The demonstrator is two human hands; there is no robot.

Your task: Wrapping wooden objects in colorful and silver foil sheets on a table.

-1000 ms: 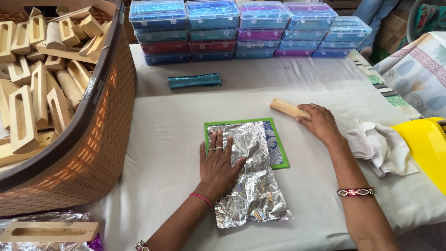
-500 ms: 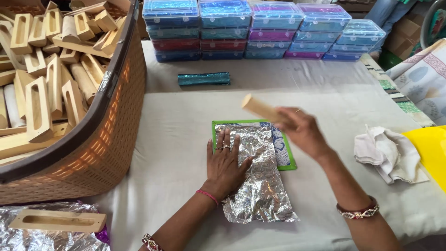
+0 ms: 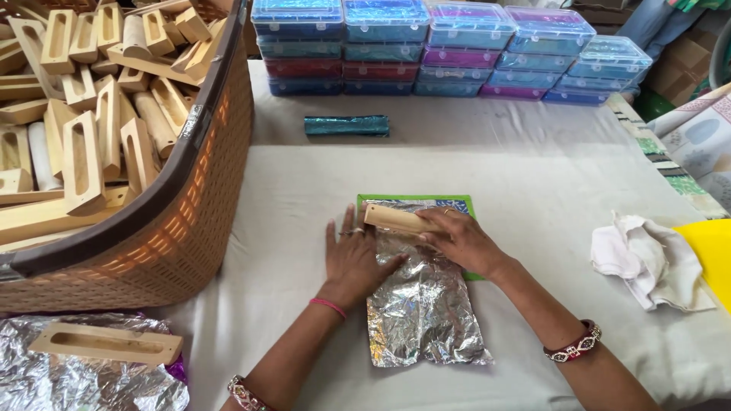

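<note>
A crinkled sheet of silver foil (image 3: 422, 304) lies on a green mat (image 3: 415, 201) on the cloth-covered table. My left hand (image 3: 352, 259) presses flat on the foil's left edge, fingers spread. My right hand (image 3: 459, 240) holds a wooden block (image 3: 397, 220) and sets it across the top end of the foil, close to my left fingertips.
A large brown woven basket (image 3: 183, 221) full of wooden pieces stands at the left. Stacked clear plastic boxes (image 3: 449, 49) line the far edge, with a teal roll (image 3: 346, 125) before them. A white rag (image 3: 647, 259) and a yellow object (image 3: 712, 255) sit right. Another wooden piece (image 3: 106, 344) rests on foil bottom left.
My right hand picked the wooden block up from the table right of the mat, carried it left and lowered it onto the foil's top end. My left hand stayed pressing the foil.
</note>
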